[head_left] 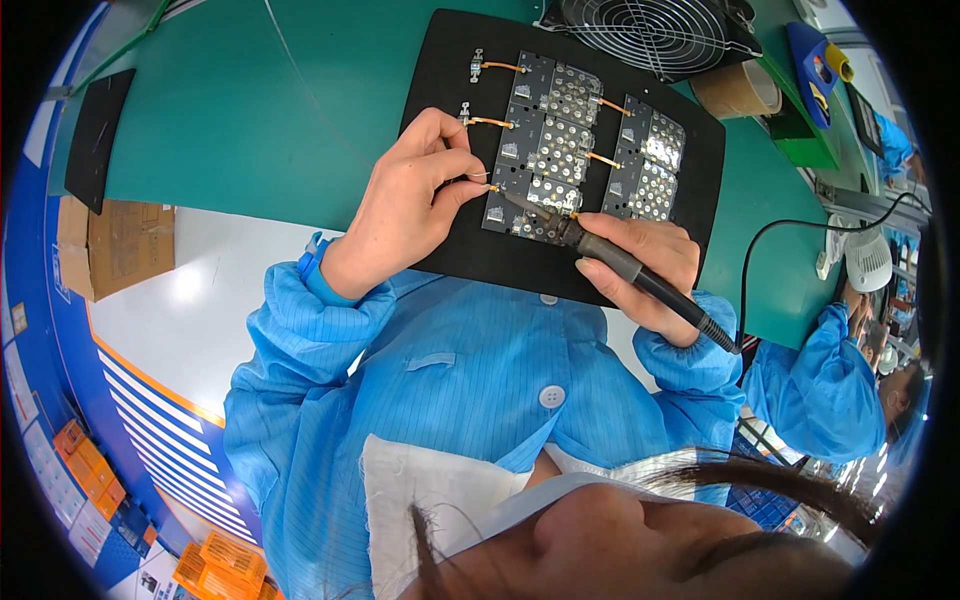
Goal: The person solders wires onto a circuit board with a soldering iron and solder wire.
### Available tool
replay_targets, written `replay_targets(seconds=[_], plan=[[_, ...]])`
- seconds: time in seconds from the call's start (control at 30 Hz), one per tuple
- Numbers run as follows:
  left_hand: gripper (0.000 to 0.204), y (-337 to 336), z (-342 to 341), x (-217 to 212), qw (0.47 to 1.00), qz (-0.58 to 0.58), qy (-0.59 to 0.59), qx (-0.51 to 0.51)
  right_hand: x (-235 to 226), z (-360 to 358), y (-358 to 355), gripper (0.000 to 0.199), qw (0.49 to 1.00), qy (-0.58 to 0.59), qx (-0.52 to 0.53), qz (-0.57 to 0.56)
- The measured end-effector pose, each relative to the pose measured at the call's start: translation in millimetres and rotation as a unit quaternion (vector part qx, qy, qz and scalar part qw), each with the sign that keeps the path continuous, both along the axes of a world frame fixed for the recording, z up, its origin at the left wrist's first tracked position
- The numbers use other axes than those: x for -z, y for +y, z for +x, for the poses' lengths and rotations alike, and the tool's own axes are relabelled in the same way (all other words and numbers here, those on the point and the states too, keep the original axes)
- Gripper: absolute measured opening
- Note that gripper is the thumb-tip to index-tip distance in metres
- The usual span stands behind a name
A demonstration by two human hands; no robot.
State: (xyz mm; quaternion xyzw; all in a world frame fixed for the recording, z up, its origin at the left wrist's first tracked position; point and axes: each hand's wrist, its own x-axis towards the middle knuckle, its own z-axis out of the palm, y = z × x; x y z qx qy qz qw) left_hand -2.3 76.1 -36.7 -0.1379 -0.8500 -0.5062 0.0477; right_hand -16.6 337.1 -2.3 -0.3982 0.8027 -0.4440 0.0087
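Left grip: my left hand [415, 195], thumb and forefinger pinched together on a thin silvery wire [480, 174]; whether they also hold a lead I cannot tell. Right grip: my right hand [665, 258], fingers wrapped snugly about a black pen-shaped soldering iron [640, 277], tip angled toward the left fingertips.

Workpiece: the nearest black rectangular circuit board [500, 214] in the left column, lying flat on a black rectangular mat [440, 85] before me. Step in hand, as I judge it: soldering at that board's left edge. Next move likely calls for a steady tip, a little wire fed in, then a clean lift-off.

Surface: green smooth tabletop [250, 120], carrying mat, black fan with round wire guard [655, 35] and brown tape roll [745, 90].

Room: brown cardboard box [130, 250] at left; orange plastic crates [225, 560] below it; blue-sleeved co-worker [820, 390] at right.
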Motion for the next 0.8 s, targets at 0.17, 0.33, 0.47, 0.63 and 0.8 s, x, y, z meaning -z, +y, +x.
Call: replay_targets(seconds=[0.17, 0.33, 0.47, 0.63, 0.8], plan=[[0.009, -0.6, 0.4, -1.6, 1.000, -0.006, -0.003, 0.001, 0.8, 0.0, -0.5, 0.037, 1.000, -0.010, -0.004, -0.005], [0.010, -0.9, 0.2, -0.6, 1.000, -0.004, -0.003, 0.004, 1.3, 0.7, -0.3, 0.036, 1.000, -0.007, 0.008, -0.005], [0.010, -1.0, 0.3, -1.2, 1.000, -0.008, -0.003, 0.004, 0.0, 0.4, 0.7, 0.037, 1.000, -0.017, -0.006, 0.001], [0.010, -0.4, -0.2, -0.7, 1.000, 0.001, -0.003, 0.002, 1.8, -0.4, 1.1, 0.037, 1.000, -0.012, 0.004, -0.002], [0.010, -0.6, -1.0, -0.7, 1.000, -0.002, -0.005, 0.005, -2.0, -1.6, 1.6, 0.034, 1.000, -0.021, 0.001, -0.008]])
